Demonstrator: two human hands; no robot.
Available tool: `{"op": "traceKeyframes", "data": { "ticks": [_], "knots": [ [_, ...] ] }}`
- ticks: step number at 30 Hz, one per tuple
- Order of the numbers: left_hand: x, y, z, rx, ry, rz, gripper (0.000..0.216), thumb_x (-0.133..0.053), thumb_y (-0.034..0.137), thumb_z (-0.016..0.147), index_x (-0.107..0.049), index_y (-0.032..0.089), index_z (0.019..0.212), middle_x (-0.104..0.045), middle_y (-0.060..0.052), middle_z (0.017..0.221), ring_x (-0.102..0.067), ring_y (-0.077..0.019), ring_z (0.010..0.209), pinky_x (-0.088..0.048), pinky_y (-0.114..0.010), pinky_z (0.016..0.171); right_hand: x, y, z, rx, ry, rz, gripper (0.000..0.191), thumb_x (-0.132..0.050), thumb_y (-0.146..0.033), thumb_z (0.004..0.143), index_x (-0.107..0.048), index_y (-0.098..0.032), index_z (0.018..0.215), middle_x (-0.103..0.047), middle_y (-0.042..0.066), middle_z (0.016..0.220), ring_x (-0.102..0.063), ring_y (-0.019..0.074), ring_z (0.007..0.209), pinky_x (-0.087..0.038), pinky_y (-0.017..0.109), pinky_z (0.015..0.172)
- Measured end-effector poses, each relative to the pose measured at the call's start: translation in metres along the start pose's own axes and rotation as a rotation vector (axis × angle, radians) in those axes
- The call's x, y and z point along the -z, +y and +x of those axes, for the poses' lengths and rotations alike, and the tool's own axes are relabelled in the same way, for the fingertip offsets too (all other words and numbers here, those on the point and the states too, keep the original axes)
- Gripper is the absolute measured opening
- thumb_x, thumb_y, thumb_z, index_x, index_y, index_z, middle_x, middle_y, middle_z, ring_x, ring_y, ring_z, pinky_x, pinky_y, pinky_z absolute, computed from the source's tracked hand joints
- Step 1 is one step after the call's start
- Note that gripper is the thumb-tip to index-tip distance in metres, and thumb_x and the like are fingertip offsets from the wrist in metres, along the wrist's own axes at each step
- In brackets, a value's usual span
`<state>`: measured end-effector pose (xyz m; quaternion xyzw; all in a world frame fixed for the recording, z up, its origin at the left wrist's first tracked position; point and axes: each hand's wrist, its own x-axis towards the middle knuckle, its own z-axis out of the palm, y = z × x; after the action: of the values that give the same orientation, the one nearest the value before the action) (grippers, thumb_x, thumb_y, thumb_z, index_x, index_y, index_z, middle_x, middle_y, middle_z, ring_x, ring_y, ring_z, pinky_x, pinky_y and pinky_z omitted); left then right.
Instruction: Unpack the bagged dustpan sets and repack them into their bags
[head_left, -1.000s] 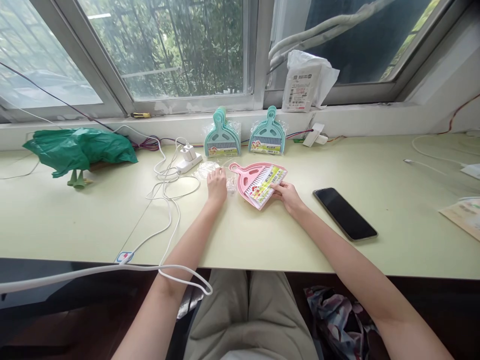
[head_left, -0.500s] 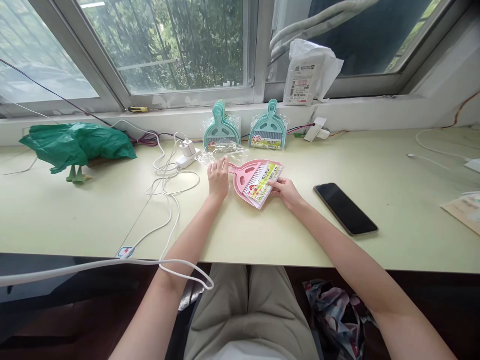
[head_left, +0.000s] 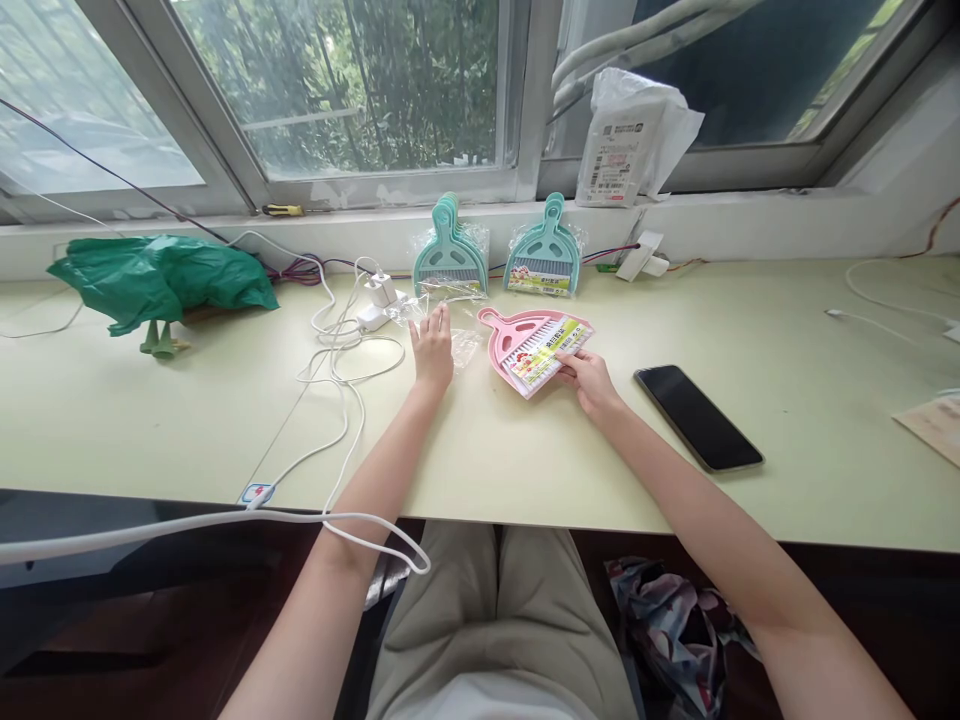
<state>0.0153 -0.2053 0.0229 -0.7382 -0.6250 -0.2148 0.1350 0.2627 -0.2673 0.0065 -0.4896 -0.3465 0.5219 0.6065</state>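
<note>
My right hand (head_left: 590, 380) grips the lower edge of a pink dustpan (head_left: 499, 345) with a small brush nested in it. A white and yellow-green printed label (head_left: 553, 352) lies across the bristles, under my thumb. The dustpan's looped handle points to the upper left and is bare. My left hand (head_left: 433, 350) rests left of the handle, apart from it, its fingers stretched out over a crumpled clear plastic bag (head_left: 466, 347). Part of that bag is hidden beneath the hand.
Teal dustpan sets (head_left: 450, 250) lean against the wall, with another teal set (head_left: 544, 250) beside them. A black phone (head_left: 697, 418) lies at right. White cables (head_left: 341, 375), a charger (head_left: 381, 290) and a green plastic bag (head_left: 161, 280) occupy the left side.
The pink dustpan has moved right and slightly away from me in my right hand. My left hand has come off its handle, and the clear plastic now lies apart from it.
</note>
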Motion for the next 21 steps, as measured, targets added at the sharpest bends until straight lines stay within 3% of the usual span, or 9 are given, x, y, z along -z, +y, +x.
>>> {"op": "traceKeyframes", "data": {
  "ticks": [6,13,21],
  "knots": [
    [0.001,0.014,-0.005,-0.104,-0.044,-0.055,0.071,-0.027,-0.001,0.080,-0.029,0.015,0.150,-0.039,-0.009,0.151,-0.039,-0.0249,0.135,-0.014,-0.052,0.121,-0.001,-0.001,0.001,-0.030,-0.052,0.000,0.008,-0.064,-0.014,0.081,-0.069,-0.014,0.087,-0.076,0.006,0.088,-0.071,0.0141,0.072,-0.060,0.023,0.065],
    [0.004,0.021,-0.009,-0.177,-0.044,-0.079,0.065,-0.029,0.005,0.086,-0.030,0.017,0.150,-0.040,-0.008,0.151,-0.038,-0.0234,0.136,-0.011,-0.050,0.122,-0.007,-0.002,-0.003,-0.037,-0.149,-0.028,0.011,-0.072,-0.019,0.076,-0.070,-0.014,0.085,-0.076,0.007,0.088,-0.071,0.0160,0.073,-0.061,0.028,0.068],
    [0.002,0.020,-0.008,-0.178,-0.048,-0.086,0.068,-0.029,0.002,0.084,-0.029,0.018,0.150,-0.039,-0.008,0.152,-0.037,-0.0238,0.136,-0.012,-0.050,0.121,-0.002,0.001,0.002,-0.013,-0.027,0.022,0.007,-0.067,-0.014,0.079,-0.070,-0.015,0.086,-0.076,0.006,0.089,-0.072,0.0160,0.075,-0.061,0.028,0.070]
  ]
}}
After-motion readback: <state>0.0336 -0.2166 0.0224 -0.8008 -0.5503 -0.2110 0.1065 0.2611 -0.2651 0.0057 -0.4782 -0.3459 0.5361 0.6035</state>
